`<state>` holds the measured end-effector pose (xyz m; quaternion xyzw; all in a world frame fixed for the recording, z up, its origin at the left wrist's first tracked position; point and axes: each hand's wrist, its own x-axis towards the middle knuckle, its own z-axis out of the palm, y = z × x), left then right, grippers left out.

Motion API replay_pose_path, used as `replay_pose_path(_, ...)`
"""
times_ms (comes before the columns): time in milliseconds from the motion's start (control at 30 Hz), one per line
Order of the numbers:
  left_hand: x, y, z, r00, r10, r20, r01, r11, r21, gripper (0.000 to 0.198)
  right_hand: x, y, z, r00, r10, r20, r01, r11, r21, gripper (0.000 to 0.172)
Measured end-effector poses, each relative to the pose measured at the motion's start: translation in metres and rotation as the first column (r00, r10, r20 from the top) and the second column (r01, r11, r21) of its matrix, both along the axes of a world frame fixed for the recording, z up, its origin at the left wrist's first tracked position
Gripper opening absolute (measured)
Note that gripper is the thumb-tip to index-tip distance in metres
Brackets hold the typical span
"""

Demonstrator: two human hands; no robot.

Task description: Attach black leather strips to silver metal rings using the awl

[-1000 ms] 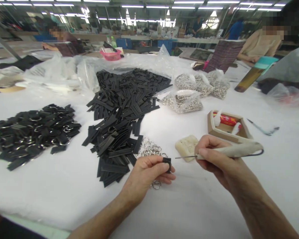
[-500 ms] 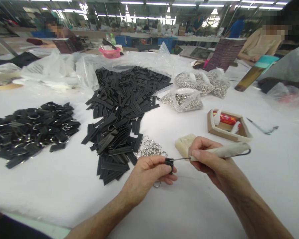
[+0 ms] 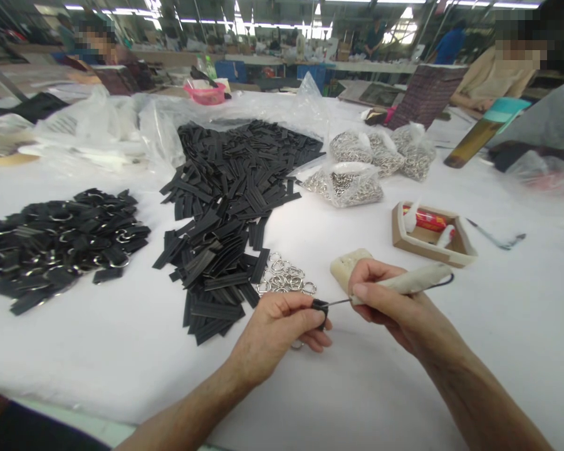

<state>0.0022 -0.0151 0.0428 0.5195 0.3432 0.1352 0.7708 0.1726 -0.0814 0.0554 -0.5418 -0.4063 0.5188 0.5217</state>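
Observation:
Between thumb and fingers, my left hand [image 3: 282,326] pinches a small folded black strip [image 3: 319,313]. My right hand [image 3: 390,291] grips the pale handle of a thin-tipped tool [image 3: 416,280], whose metal tip touches the strip. Silver rings [image 3: 286,275] lie just behind my left hand, and one more ring shows partly under its fingers. Loose black strips [image 3: 235,188] are heaped to the left and beyond. At the far left is a pile of black strips with rings [image 3: 61,241]. A yellowish block [image 3: 348,266] sits behind my right hand.
A cardboard tray [image 3: 420,250] holds a red tube and white bottles. Right of it lies a thin metal tool [image 3: 496,235]. Bags of rings [image 3: 345,185], a bottle with a teal cap [image 3: 486,131] and a pink basket [image 3: 205,94] stand farther back. People sit across the table.
My right hand and the tool have moved slightly left, bringing the tip over the folded strip. My left hand keeps its pinch. The whole view has shifted a little.

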Motion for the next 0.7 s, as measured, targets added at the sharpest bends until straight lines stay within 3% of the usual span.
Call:
replay_pose_path(133, -0.001, 0.002, -0.003, 1.000, -0.018, -0.015, 0.018, 1.000, -0.009, 0.019, -0.001, 0.001, -0.004, 1.000, -0.025, 0.002, 0.025, 0.999, 0.020, 0.024)
replay_pose_path(467, -0.001, 0.002, -0.009, 1.000, 0.025, 0.005, -0.024, 0.996, -0.081, 0.021, 0.014, -0.002, 0.014, 0.948, -0.309, -0.079, 0.319, 0.930, 0.182, 0.016)
replay_pose_path(567, -0.001, 0.006, -0.006, 0.999, 0.048, 0.007, -0.047, 0.996, -0.074, 0.020, 0.013, -0.005, 0.012, 0.935, -0.354, -0.018, 0.351, 0.919, 0.180, 0.011)
replay_pose_path(700, 0.001, 0.001, -0.003, 0.990, 0.143, 0.004, -0.142, 0.987, -0.079, 0.019, 0.007, -0.015, 0.004, 0.929, -0.329, 0.171, 0.312, 0.942, 0.120, 0.019)
